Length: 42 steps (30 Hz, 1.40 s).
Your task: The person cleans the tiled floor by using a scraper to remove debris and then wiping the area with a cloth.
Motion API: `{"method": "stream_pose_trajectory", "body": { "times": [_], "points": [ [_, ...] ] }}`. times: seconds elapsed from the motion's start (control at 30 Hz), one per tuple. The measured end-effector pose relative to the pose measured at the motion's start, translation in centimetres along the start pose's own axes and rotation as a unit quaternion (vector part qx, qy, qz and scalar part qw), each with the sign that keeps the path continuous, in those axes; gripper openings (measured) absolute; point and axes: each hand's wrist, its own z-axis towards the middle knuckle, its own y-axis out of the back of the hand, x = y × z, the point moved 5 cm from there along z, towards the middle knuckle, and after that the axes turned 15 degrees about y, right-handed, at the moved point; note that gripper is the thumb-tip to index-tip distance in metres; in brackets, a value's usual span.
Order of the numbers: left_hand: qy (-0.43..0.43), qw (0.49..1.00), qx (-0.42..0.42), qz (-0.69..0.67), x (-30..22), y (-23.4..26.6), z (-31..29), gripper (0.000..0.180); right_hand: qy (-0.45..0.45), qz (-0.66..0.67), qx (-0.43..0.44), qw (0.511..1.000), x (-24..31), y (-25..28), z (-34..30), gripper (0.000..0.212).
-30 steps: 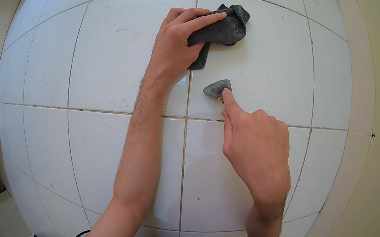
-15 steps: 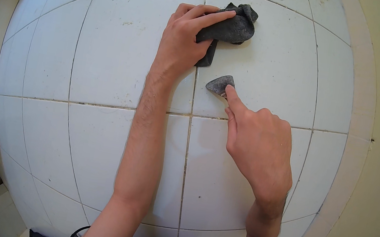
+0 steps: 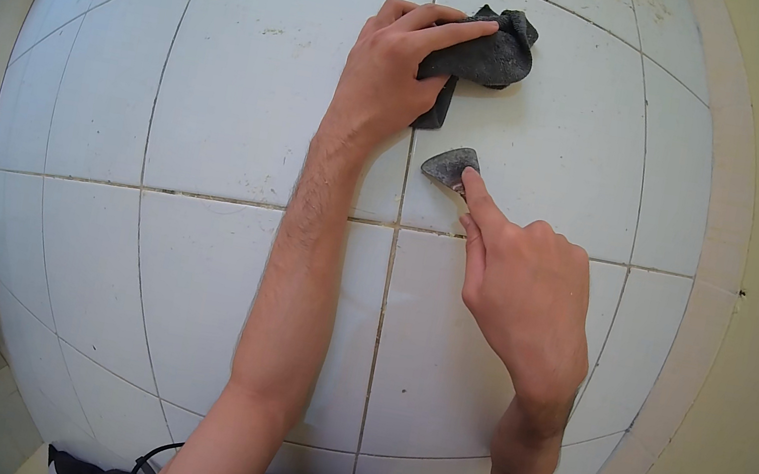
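Left hand [image 3: 394, 67], upper middle of the frame: fingers bent over a bunched dark cloth [image 3: 492, 59], gripping it. Right hand [image 3: 533, 289], right of centre: index finger straight along a grey scraper [image 3: 451, 165], thumb beside it, remaining fingers curled, largely hidden. Scraper lies just below the cloth, not touching. White tiles [image 3: 198, 286] stretch widely leftward; a pale border strip [image 3: 704, 325] edges them at right.
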Motion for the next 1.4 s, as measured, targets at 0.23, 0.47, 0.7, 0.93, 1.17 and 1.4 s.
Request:
{"method": "stream_pose_trajectory", "body": {
  "times": [0.23, 0.47, 0.7, 0.93, 1.17, 1.4],
  "points": [
    [0.0, 1.0, -0.007, -0.006, 0.4, 0.0, 0.0, 0.064, -0.008, 0.007, 0.011, 1.0, 0.1, 0.2, -0.1, 0.036],
    [-0.001, 1.0, 0.001, -0.019, 0.3, 0.0, 0.0, 0.062, -0.008, 0.015, 0.002, 1.0, -0.1, 0.1, 0.1, 0.035],
    [-0.024, 0.995, -0.092, -0.033, 0.7, 0.9, 0.3, 0.065, -0.011, 0.017, 0.01, 1.0, -0.3, 0.1, 0.0, 0.035],
    [0.009, 0.993, -0.113, -0.03, 1.3, 1.1, 0.4, 0.062, -0.009, 0.012, 0.017, 1.0, -0.5, 0.2, 0.0, 0.034],
    [0.008, 0.994, -0.104, -0.019, 1.1, 0.9, 0.4, 0.061, -0.003, 0.018, -0.01, 1.0, -0.8, 0.1, 0.0, 0.033],
    [0.008, 0.995, -0.102, -0.017, 1.4, 0.9, 0.4, 0.061, -0.004, 0.024, -0.015, 1.0, -0.7, 0.0, 0.0, 0.033]
  ]
}}
